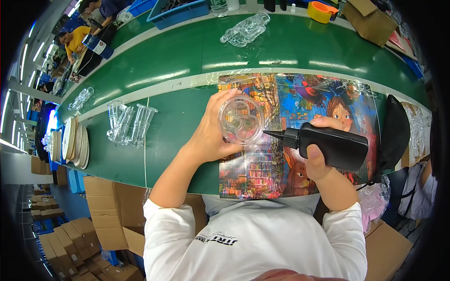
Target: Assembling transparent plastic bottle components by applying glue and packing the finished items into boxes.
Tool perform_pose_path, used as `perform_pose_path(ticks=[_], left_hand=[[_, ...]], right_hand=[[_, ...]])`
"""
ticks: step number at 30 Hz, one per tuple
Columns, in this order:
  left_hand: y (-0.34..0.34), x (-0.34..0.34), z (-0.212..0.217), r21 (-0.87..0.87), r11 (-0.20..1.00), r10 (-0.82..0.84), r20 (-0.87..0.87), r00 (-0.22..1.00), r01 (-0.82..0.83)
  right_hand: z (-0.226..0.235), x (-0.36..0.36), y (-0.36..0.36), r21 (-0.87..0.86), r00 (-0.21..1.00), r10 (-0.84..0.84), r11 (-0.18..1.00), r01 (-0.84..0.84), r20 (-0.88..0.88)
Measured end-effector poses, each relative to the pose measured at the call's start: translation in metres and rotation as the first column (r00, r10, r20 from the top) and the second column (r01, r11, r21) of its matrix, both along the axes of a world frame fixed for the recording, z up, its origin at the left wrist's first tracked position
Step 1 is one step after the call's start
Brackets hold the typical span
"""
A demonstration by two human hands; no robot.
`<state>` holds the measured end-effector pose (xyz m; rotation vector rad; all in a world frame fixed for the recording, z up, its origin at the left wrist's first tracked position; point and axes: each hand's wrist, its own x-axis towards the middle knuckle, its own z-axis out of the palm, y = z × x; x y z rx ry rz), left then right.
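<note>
My left hand (pixel 211 124) is closed around a clear round plastic part (pixel 241 121), with its circular rim turned up toward me. Inside the rim a moulded shape shows, too see-through to make out fully. In my right hand (pixel 321 152) lies a black squeeze bottle (pixel 335 146) with a thin pointed nozzle, tilted to the left. The nozzle tip is at the right edge of the clear part's rim; whether it touches, I cannot tell. Both hands are above a glossy, colourful printed mat (pixel 253 175) on the green table (pixel 180 114).
Several clear plastic pieces (pixel 126 122) lie to the left, near stacked white discs (pixel 77 143). Across the table are a clear figure-shaped part (pixel 246 30), a blue bin (pixel 178 11) and orange tape (pixel 321 11). A black item (pixel 395 131) stands right. Other people work at far left.
</note>
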<state>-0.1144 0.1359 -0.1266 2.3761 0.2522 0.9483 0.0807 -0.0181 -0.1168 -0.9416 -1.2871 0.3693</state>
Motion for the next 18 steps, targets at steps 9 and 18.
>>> perform_pose_path(ticks=[9, 18], left_hand=[[-0.0015, -0.0029, -0.0071, 0.012, 1.000, -0.013, 0.015, 1.000, 0.013], [-0.0027, 0.0007, 0.0015, 0.052, 0.997, 0.048, 0.023, 0.999, -0.049]], right_hand=[[0.0020, 0.0022, -0.0049, -0.075, 0.994, 0.049, 0.996, -0.056, -0.093], [-0.0053, 0.0037, -0.0017, 0.018, 1.000, -0.027, 0.999, 0.027, -0.013]])
